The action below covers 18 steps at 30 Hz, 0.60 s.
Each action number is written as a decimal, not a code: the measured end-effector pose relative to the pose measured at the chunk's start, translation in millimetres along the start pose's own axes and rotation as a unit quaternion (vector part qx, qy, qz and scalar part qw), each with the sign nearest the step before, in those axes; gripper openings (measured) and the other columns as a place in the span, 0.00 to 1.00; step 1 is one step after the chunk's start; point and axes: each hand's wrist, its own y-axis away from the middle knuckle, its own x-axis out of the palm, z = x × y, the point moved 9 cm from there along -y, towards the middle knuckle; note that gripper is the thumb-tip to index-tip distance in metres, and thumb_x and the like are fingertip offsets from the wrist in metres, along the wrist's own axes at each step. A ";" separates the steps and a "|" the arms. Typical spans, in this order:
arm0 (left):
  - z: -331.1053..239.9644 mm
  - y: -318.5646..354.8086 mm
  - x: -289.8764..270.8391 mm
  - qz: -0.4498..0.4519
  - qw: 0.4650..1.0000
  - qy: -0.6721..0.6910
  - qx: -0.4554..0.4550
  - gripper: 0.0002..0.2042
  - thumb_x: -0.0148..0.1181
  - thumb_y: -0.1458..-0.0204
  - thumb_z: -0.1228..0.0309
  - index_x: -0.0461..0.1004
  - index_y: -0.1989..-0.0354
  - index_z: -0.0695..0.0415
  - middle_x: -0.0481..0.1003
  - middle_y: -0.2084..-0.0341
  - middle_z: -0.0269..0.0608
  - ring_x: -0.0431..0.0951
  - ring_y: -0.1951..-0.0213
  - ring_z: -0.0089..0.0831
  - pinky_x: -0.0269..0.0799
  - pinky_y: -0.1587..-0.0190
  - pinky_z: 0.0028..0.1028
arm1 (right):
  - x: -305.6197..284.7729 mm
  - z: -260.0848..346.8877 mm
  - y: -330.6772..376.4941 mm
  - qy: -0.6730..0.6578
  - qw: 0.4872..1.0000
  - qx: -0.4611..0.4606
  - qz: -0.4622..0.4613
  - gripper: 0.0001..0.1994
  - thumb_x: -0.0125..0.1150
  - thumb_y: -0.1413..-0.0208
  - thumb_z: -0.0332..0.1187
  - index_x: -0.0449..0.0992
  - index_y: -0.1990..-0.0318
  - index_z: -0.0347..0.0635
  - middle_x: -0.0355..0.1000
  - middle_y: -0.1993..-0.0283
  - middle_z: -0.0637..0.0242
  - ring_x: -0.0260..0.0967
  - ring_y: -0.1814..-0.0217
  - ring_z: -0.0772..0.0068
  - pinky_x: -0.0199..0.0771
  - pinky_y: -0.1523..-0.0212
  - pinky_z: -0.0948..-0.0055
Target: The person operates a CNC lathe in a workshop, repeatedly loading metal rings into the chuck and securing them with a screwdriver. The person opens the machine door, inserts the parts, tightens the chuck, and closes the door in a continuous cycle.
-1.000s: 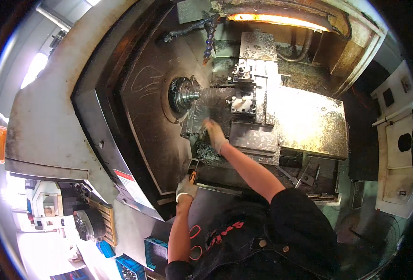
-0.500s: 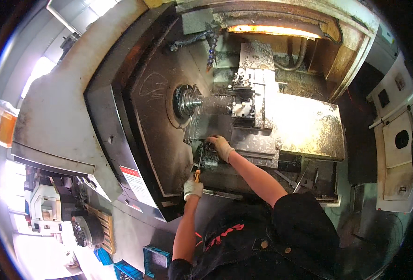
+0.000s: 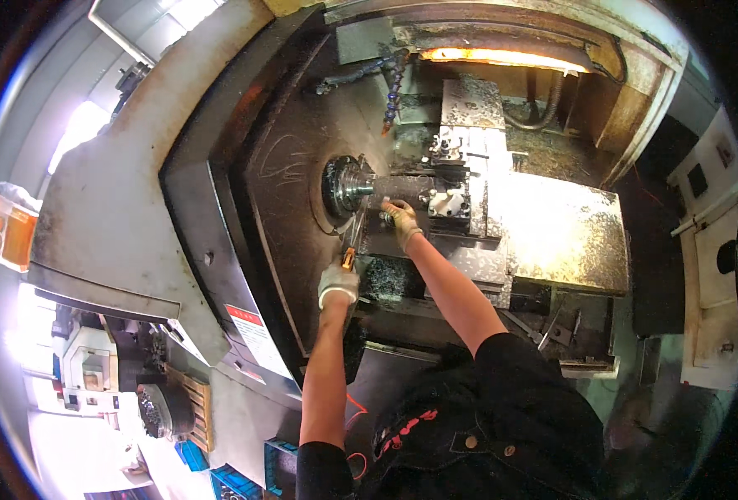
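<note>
In a whitish work glove, my left hand [image 3: 338, 285] is closed round the orange handle of a thin-shafted tool [image 3: 350, 257]. Its shaft points up toward the lathe chuck [image 3: 348, 187]; its tip is too small to make out. My right hand [image 3: 403, 222], gloved too, is just right of and below the chuck, its fingers curled on a small metal ring [image 3: 386, 217]. Part of the ring is hidden by the fingers. Right of that hand stands the tool post [image 3: 447, 202] on the lathe's cross slide.
Dark metal chips [image 3: 386, 279] lie below my hands. Segmented coolant hoses [image 3: 392, 96] hang above the chuck. A bright cover plate [image 3: 565, 233] extends to the right. Loose hand tools [image 3: 550, 329] lie at the lower right, and the machine's dark door edge [image 3: 211, 192] stands at left.
Both hands have moved up toward the chuck. My right hand has lifted the ring from above the chips, and the orange-handled tool has risen with my left hand.
</note>
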 end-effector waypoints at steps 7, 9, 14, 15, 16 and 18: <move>25.6 -3.0 30.2 -0.084 0.892 0.419 -0.147 0.14 0.52 0.54 0.69 0.73 0.60 0.61 0.75 0.63 0.56 0.75 0.57 0.50 0.70 0.54 0.42 | 6.3 10.9 -16.6 0.001 1.000 -0.012 0.008 0.11 0.67 0.55 0.36 0.76 0.66 0.41 0.72 0.69 0.70 0.64 0.64 0.73 0.63 0.58 0.71; 10.3 33.7 53.3 -0.098 0.883 0.451 -0.087 0.15 0.56 0.60 0.77 0.73 0.60 0.61 0.77 0.68 0.44 0.77 0.66 0.31 0.72 0.61 0.31 | 1.4 18.6 -27.5 0.032 0.999 -0.021 -0.010 0.12 0.68 0.55 0.35 0.75 0.65 0.39 0.72 0.69 0.69 0.65 0.66 0.74 0.64 0.61 0.72; -1.6 187.2 150.3 -0.140 0.565 0.801 -0.141 0.16 0.55 0.58 0.84 0.70 0.58 0.59 0.73 0.70 0.33 0.74 0.65 0.22 0.71 0.64 0.23 | 22.9 31.2 -38.4 0.246 0.967 -0.072 0.004 0.14 0.68 0.55 0.32 0.74 0.63 0.35 0.72 0.70 0.68 0.64 0.70 0.78 0.66 0.69 0.76; -3.2 209.8 165.2 -0.131 0.552 0.810 -0.148 0.16 0.55 0.58 0.84 0.70 0.58 0.59 0.73 0.70 0.34 0.74 0.65 0.22 0.71 0.65 0.23 | 15.6 31.8 -52.3 0.235 0.969 -0.080 -0.007 0.13 0.68 0.55 0.31 0.74 0.63 0.35 0.73 0.70 0.67 0.65 0.70 0.78 0.66 0.69 0.76; -1.6 226.8 174.6 -0.122 0.542 0.818 -0.150 0.15 0.54 0.58 0.84 0.70 0.59 0.60 0.73 0.70 0.34 0.74 0.66 0.22 0.71 0.67 0.22 | 5.9 33.8 -69.5 0.222 0.971 -0.090 -0.020 0.13 0.67 0.55 0.31 0.74 0.63 0.35 0.73 0.70 0.67 0.65 0.70 0.78 0.66 0.69 0.76; 12.0 267.2 169.6 -0.138 0.543 0.820 -0.115 0.14 0.51 0.56 0.86 0.70 0.60 0.59 0.73 0.69 0.35 0.74 0.68 0.22 0.70 0.70 0.22 | 6.3 27.1 -74.5 0.195 0.975 -0.102 -0.039 0.13 0.67 0.55 0.29 0.74 0.61 0.36 0.73 0.69 0.67 0.66 0.68 0.78 0.67 0.69 0.77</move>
